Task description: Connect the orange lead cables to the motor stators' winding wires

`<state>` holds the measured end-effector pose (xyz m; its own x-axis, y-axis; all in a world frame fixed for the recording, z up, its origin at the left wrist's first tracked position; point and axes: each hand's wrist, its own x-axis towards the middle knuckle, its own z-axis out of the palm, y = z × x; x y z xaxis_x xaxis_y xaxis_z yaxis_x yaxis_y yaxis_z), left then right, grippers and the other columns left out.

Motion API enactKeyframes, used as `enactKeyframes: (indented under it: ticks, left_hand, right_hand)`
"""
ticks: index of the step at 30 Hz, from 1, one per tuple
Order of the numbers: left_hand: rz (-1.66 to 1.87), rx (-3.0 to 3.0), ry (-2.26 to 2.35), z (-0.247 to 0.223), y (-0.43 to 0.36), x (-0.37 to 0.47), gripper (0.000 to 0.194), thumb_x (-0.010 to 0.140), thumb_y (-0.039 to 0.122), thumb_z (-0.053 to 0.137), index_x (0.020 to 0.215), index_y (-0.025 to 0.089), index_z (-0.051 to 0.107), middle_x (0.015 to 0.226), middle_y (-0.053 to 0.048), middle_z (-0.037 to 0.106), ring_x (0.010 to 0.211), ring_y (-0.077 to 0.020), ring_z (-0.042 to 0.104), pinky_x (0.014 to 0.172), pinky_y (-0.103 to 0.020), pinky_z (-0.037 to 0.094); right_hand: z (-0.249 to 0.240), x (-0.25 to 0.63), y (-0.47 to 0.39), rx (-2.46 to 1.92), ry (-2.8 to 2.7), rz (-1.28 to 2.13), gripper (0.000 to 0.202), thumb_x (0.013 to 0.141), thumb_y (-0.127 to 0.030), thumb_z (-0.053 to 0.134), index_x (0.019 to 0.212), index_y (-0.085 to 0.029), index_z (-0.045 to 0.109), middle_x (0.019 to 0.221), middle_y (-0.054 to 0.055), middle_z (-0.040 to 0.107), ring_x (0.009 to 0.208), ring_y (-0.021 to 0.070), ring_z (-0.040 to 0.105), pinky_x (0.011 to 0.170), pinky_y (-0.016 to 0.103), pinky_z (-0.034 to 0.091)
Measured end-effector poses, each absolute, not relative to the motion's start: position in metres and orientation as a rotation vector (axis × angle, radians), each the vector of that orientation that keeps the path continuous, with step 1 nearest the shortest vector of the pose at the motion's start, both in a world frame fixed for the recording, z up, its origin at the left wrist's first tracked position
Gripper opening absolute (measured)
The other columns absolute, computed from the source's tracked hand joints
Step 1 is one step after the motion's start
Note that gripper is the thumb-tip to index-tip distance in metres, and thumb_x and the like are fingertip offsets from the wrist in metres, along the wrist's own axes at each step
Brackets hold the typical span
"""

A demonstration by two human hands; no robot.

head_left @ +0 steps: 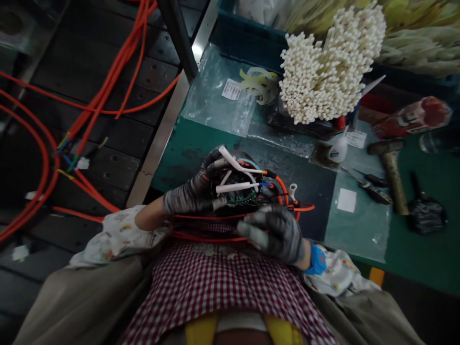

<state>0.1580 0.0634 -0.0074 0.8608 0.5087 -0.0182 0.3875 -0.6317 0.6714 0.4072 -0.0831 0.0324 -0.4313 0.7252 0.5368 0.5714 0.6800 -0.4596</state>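
My left hand [201, 184], in a grey knit glove, grips the side of a dark round motor stator [242, 196] at the table's front edge. White sleeves [233, 187] lie over it, on wires with yellow and blue ends. An orange cable [282, 184] joins these wires on the right, and a short white sleeve [293, 191] stands beside it. My right hand [275, 235], gloved too, is just below and right of the stator, close to orange cable crossing my lap. Its fingers are curled together; what they hold, if anything, is hidden.
A thick bundle of white sleeves [323, 76] lies before a blue bin [247, 36]. To the right are a small white bottle [338, 147], a hammer [393, 177], pliers [370, 187] and a red can [413, 117]. Long orange cables [108, 81] cover the floor at left.
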Motion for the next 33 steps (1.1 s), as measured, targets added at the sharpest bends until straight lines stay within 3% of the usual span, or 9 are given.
enactKeyframes:
  ticks: [3,7,12,16,19,22,29,31,33]
  left_hand:
    - [0.507,2.164,0.519,-0.005,0.064,0.161,0.096,0.104,0.038,0.074,0.184,0.037,0.02,0.192,-0.012,0.027,0.179,-0.038,0.028,0.14,-0.062,0.044]
    - [0.664,2.133,0.411,-0.002,0.063,0.173,0.095,0.101,0.035,0.076,0.183,0.038,0.028,0.192,-0.01,0.028,0.179,-0.0422,0.024,0.144,-0.067,0.034]
    - [0.545,2.189,0.481,0.007,0.058,0.185,0.085,0.098,0.043,0.079,0.176,0.034,0.047,0.185,-0.009,0.045,0.178,-0.0471,0.026,0.145,-0.073,0.031]
    - [0.563,2.222,0.47,0.013,0.051,0.189,0.082,0.097,0.035,0.075,0.175,0.034,0.051,0.191,-0.008,0.032,0.178,-0.0486,0.025,0.143,-0.074,0.032]
    - [0.548,2.286,0.411,0.016,0.046,0.19,0.08,0.099,0.032,0.071,0.176,0.038,0.048,0.194,-0.005,0.022,0.18,-0.0444,0.022,0.146,-0.07,0.026]
    - [0.509,2.3,0.346,0.018,0.047,0.189,0.074,0.103,0.035,0.069,0.175,0.037,0.051,0.194,-0.004,0.025,0.18,-0.0434,0.022,0.148,-0.067,0.021]
    - [0.564,2.246,0.381,0.012,0.052,0.193,0.076,0.098,0.034,0.073,0.172,0.036,0.054,0.192,-0.008,0.027,0.177,-0.0486,0.026,0.144,-0.072,0.029]
    - [0.667,2.235,0.384,0.007,0.046,0.194,0.074,0.101,0.037,0.071,0.173,0.034,0.052,0.194,-0.009,0.022,0.177,-0.0501,0.027,0.143,-0.074,0.03]
    - [0.763,2.218,0.454,0.0,0.036,0.194,0.075,0.103,0.043,0.07,0.174,0.033,0.048,0.192,-0.01,0.027,0.177,-0.0495,0.025,0.144,-0.074,0.029]
  right_hand:
    - [0.058,0.431,-0.093,-0.797,-2.211,0.276,0.035,0.117,-0.022,0.053,0.11,-0.03,0.086,0.108,0.001,0.086,0.098,0.016,0.077,0.078,0.028,0.068]
    - [0.049,0.437,-0.093,-1.276,-2.159,-0.085,0.023,0.107,-0.023,0.077,0.123,-0.038,0.084,0.128,0.001,0.085,0.122,0.0236,0.074,0.106,0.04,0.066]
    - [0.0,0.421,-0.087,-1.621,-1.966,-0.28,0.043,0.102,-0.031,0.086,0.141,-0.045,0.077,0.143,0.005,0.078,0.15,0.0357,0.061,0.127,0.06,0.053]
    - [-0.02,0.415,-0.085,-1.792,-1.872,-0.172,0.062,0.105,-0.049,0.079,0.164,-0.035,0.062,0.158,0.015,0.069,0.166,0.0466,0.045,0.136,0.08,0.033]
    - [-0.026,0.422,-0.08,-1.752,-1.877,-0.05,0.078,0.108,-0.061,0.071,0.175,-0.03,0.047,0.165,0.019,0.063,0.166,0.0458,0.045,0.135,0.075,0.038]
    - [-0.03,0.433,-0.075,-1.598,-1.905,0.06,0.089,0.107,-0.071,0.067,0.18,-0.031,0.037,0.164,0.017,0.063,0.16,0.0409,0.052,0.128,0.064,0.051]
    - [-0.025,0.428,-0.074,-1.563,-1.875,0.016,0.085,0.111,-0.06,0.068,0.183,-0.032,0.033,0.153,0.011,0.074,0.14,0.0334,0.066,0.121,0.051,0.054]
    - [-0.022,0.423,-0.076,-1.605,-1.869,0.02,0.082,0.111,-0.057,0.068,0.181,-0.03,0.036,0.153,0.012,0.074,0.138,0.0324,0.066,0.122,0.049,0.054]
    - [-0.02,0.42,-0.077,-1.644,-1.886,0.024,0.077,0.111,-0.053,0.068,0.178,-0.027,0.041,0.154,0.013,0.074,0.14,0.0316,0.065,0.122,0.047,0.054]
